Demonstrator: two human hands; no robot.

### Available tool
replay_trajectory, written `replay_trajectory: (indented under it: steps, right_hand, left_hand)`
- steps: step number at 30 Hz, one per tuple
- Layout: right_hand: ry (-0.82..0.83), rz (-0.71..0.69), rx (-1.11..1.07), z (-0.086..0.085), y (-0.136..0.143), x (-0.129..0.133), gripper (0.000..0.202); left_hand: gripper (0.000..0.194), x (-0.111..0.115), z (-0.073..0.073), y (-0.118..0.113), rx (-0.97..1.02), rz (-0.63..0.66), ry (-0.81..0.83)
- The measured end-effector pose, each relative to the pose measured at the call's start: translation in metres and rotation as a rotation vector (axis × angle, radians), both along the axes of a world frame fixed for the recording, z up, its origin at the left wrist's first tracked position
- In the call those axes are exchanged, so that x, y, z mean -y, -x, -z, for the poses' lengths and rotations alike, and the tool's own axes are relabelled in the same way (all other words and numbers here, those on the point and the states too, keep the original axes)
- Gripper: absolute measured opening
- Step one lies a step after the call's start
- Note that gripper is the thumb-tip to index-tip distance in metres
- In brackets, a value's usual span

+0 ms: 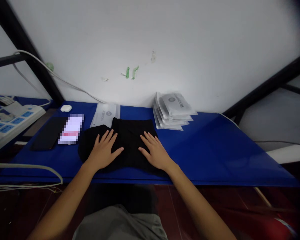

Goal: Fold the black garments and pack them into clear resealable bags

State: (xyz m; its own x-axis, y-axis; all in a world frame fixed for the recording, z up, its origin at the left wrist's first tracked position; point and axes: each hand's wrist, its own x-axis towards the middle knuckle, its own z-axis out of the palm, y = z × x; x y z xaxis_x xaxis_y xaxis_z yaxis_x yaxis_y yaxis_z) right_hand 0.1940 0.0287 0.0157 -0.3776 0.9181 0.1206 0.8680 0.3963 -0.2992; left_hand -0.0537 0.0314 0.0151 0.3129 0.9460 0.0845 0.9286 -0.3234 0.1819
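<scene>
Grey clothing (120, 221) on the person's lap lies nearest, just below the edge of the blue table (205, 150). Above it, near the front of the tabletop, the black cloth (133, 133) is laid out flat, a broad piece with a straight far edge and a rounded part to the left; its folds are too dark to make out. Both palms face down on it: the left hand (105, 150) over the rounded part and the seam beside it, the right hand (156, 151) near the right edge. All the fingers are loosely spread and straight, pressing or resting, with nothing pinched or gripped. As far as can be judged, the cloth has been spread and looks fairly smooth, but it is not closed up into a compact shape, and it lies outside any bag. Just behind it, a single printed plastic bag (105, 115) lies thin and flat, apparently unfilled. Farther right, against the wall (190, 40), a stack of similar bags (175, 106) looks plump, so those seem to be finished, though their contents cannot be told. Well to the left are a lit phone (71, 130), a dark flat device (47, 135), a small white case (66, 108) and a power strip (20, 126).
</scene>
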Motion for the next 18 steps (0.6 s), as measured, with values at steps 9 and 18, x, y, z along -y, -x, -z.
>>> replay_trajectory:
  steps: [9, 18]
  right_hand:
    - [-0.057, -0.023, -0.060, -0.004, -0.004, 0.002, 0.050]
    - [-0.076, -0.129, -0.149, -0.037, -0.011, 0.050, 0.035]
  left_hand:
    - [0.066, 0.001, -0.006, 0.000, 0.026, 0.001, -0.013]
    - [0.044, 0.056, -0.029, 0.015, 0.123, 0.146, -0.115]
